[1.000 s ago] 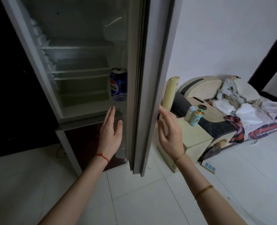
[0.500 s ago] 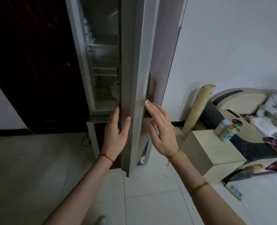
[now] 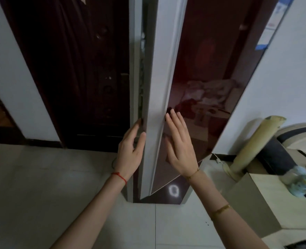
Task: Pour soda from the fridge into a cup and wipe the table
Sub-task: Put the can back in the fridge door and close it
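1. Pale floor tiles (image 3: 41, 186), white walls and a dark wooden door (image 3: 73, 69) on the left frame the spot; a low cabinet (image 3: 267, 203) with a small blurred bottle (image 3: 299, 184) sits to the right.
2. We see the fridge door (image 3: 202, 78) nearly edge-on: a glossy dark-red front that mirrors the room, and a pale grey side edge.
3. Our left hand (image 3: 129, 151) lies on the near side of that edge, fingers straight, grip released. Our right hand (image 3: 181, 150) rests flat on the red front, fingers straight too, holding nothing.
4. Soda: not in view. We judge it sits in the fridge, behind the door.
5. Handling, as we judge it: the door is stiff, swings on hinges, and its smooth front looks slippery. The grey side edge gives the better hold. No cup or desk shows.
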Tool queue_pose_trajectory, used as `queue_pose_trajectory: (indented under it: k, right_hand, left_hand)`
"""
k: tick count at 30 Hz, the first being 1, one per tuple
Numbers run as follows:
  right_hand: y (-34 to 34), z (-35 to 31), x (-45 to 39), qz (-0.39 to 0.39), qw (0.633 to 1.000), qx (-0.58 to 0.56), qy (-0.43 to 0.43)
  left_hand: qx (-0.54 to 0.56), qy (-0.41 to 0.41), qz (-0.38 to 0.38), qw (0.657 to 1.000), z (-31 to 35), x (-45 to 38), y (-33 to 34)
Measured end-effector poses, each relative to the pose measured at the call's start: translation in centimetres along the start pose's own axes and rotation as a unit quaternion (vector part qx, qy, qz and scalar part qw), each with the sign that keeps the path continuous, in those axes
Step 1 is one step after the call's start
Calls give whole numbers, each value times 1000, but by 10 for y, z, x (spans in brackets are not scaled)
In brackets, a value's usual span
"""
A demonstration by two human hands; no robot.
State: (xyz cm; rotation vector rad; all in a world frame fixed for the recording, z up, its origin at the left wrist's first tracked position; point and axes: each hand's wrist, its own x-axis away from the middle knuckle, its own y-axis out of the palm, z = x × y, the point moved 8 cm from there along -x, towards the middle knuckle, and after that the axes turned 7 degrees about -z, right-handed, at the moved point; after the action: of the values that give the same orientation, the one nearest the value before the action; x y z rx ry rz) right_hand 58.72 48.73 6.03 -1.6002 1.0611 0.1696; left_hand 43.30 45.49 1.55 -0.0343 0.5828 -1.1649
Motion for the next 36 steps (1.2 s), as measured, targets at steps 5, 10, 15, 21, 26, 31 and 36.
queue_pose_trajectory:
  k: [5,10,15,21,26,31,36]
  right_hand:
    - [38,14,-48,-14,998,63,15]
    - [64,32,-93,-5,994,97,49]
    - [91,52,-133,-7,988,129,84]
    - [116,72,-171,-19,981,157,111]
    - [127,89,-192,-43,970,209,122]
    - [136,102,-207,-62,961,239,128]
    - [140,113,-215,-71,958,249,126]
  left_hand:
    - [-29,11,-9,999,-32,-47,-23]
    - [-63,-5,-28,998,-68,-94,-42]
    - [-69,12,-70,995,-87,-134,-53]
    - [-110,29,-95,989,-111,-179,-60]
    - [-171,38,-92,980,-130,-208,-58]
    - [-180,18,-94,979,-141,-226,-52]
    - [-186,12,-83,979,-146,-235,-49]
